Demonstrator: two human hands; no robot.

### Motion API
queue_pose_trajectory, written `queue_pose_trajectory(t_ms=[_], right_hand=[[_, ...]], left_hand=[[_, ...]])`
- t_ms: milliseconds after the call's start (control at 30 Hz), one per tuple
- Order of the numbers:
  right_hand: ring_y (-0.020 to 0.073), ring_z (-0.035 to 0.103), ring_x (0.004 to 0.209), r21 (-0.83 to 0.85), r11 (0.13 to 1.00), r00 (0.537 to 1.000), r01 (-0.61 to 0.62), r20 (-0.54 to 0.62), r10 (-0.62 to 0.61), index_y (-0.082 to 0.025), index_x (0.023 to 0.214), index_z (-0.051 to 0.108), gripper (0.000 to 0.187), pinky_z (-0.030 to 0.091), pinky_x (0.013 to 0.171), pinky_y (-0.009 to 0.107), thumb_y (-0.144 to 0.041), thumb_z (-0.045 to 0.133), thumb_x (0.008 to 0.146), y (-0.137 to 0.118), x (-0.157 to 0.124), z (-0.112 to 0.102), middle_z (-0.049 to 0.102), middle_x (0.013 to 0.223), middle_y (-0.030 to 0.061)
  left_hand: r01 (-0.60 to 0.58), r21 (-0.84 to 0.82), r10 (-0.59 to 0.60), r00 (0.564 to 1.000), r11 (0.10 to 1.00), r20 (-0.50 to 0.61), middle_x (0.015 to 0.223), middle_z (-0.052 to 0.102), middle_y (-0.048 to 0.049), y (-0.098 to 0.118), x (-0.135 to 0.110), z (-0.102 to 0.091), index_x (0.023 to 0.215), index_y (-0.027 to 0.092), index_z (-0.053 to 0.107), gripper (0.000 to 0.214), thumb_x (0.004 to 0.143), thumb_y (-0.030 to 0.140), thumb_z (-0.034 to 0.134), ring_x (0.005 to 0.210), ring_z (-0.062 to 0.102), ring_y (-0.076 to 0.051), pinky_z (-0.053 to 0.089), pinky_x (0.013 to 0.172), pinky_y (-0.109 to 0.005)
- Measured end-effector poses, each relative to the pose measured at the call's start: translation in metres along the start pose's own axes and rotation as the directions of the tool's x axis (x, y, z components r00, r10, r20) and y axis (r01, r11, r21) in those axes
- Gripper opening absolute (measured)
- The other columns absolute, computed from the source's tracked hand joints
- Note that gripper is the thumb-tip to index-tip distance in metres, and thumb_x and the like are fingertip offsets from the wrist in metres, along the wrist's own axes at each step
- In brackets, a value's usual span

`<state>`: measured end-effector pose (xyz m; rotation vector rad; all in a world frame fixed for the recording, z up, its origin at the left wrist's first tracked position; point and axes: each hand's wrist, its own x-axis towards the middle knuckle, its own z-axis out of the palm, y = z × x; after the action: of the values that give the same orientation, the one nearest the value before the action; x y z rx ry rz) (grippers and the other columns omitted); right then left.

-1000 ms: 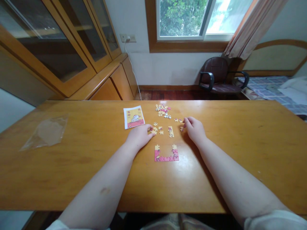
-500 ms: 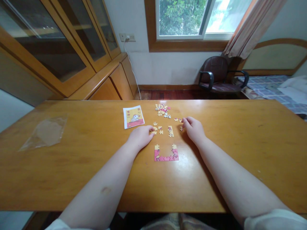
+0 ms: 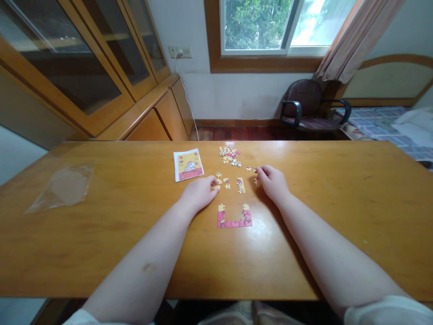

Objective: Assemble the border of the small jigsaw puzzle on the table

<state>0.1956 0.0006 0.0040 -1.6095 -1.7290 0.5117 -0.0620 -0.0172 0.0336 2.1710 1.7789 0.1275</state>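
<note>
A partly joined pink and yellow puzzle frame (image 3: 234, 218) lies on the wooden table (image 3: 101, 225) in front of me. My left hand (image 3: 199, 193) rests curled on the table, its fingertips pinched on a small yellow puzzle piece (image 3: 215, 185). My right hand (image 3: 273, 183) is curled too, with its fingertips pressed on loose pieces (image 3: 252, 169) at the right of the group. Between the hands lie a few loose yellow pieces (image 3: 241, 185). A heap of unsorted pieces (image 3: 230, 156) sits farther back. A picture card (image 3: 188, 164) showing the finished image lies to the left of the heap.
A crumpled clear plastic bag (image 3: 64, 186) lies at the table's left. Beyond the table stand a wooden cabinet with glass doors (image 3: 101, 67), a dark armchair (image 3: 309, 108) under the window, and a bed (image 3: 399, 122) at the right.
Both hands have barely shifted; my right hand slid slightly left toward the loose pieces. The puzzle frame and heap are unchanged.
</note>
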Motion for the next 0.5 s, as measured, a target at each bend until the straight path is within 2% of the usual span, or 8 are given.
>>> queue_pose_trajectory(t_ms=[100,167,233,300,367,500], right_hand=[[0.0205,0.062,0.078,-0.073,0.983,0.983,0.166,0.093,-0.159,-0.020,0.083,0.067,0.027,0.045,0.075,0.033,-0.039,0.049,0.089,-0.002,0.000,0.002,0.071,0.081,0.0058],[0.0234,0.061,0.093,-0.118,0.940,0.934,0.321,0.206,-0.293,-0.021,0.092,0.070,0.022,0.043,0.088,0.038,-0.038,0.058,0.085,-0.004,-0.002,0.004,0.072,0.096,0.0070],[0.0282,0.054,0.113,-0.149,0.894,0.880,0.423,0.304,-0.365,-0.024,0.105,0.069,0.032,0.037,0.100,0.047,-0.043,0.065,0.080,-0.006,-0.005,0.006,0.067,0.117,0.0076],[0.0327,0.043,0.128,-0.183,0.869,0.855,0.460,0.355,-0.377,-0.027,0.116,0.066,0.044,0.029,0.107,0.055,-0.048,0.067,0.078,-0.008,-0.008,0.007,0.058,0.133,0.0075],[0.0349,0.036,0.133,-0.219,0.861,0.853,0.458,0.380,-0.357,-0.028,0.121,0.064,0.047,0.022,0.110,0.060,-0.049,0.065,0.080,-0.009,-0.011,0.008,0.052,0.140,0.0075],[0.0349,0.036,0.134,-0.252,0.868,0.867,0.429,0.384,-0.317,-0.028,0.119,0.065,0.041,0.020,0.111,0.062,-0.046,0.062,0.082,-0.009,-0.011,0.008,0.053,0.139,0.0069]], left_hand=[[-0.006,-0.012,0.006,1.000,1.000,-0.006,0.102,0.072,-0.0065,0.000,0.000,0.001,0.105,0.025,0.065,0.028,0.086,0.040,0.053,0.091,0.066,-0.024,0.048,0.075,-0.032],[-0.011,-0.017,0.011,1.000,1.000,-0.012,0.103,0.072,-0.0058,0.001,0.000,0.000,0.108,0.026,0.065,0.029,0.086,0.040,0.052,0.091,0.066,-0.024,0.048,0.075,-0.031],[-0.022,-0.021,0.021,1.000,1.000,-0.014,0.103,0.072,-0.0050,0.003,-0.001,0.000,0.112,0.027,0.065,0.032,0.086,0.040,0.051,0.090,0.066,-0.024,0.048,0.074,-0.031],[-0.049,-0.024,0.048,0.999,0.999,-0.010,0.104,0.072,-0.0042,0.004,-0.001,0.001,0.117,0.029,0.064,0.035,0.087,0.040,0.050,0.091,0.066,-0.024,0.048,0.075,-0.030],[-0.083,-0.019,0.083,0.997,0.996,-0.003,0.105,0.072,-0.0033,0.006,-0.002,0.001,0.123,0.032,0.062,0.039,0.087,0.041,0.050,0.093,0.066,-0.024,0.048,0.076,-0.031],[-0.122,0.005,0.122,0.993,0.993,0.005,0.106,0.072,-0.0029,0.007,-0.002,0.003,0.129,0.035,0.058,0.043,0.088,0.042,0.049,0.093,0.066,-0.025,0.048,0.076,-0.032]])
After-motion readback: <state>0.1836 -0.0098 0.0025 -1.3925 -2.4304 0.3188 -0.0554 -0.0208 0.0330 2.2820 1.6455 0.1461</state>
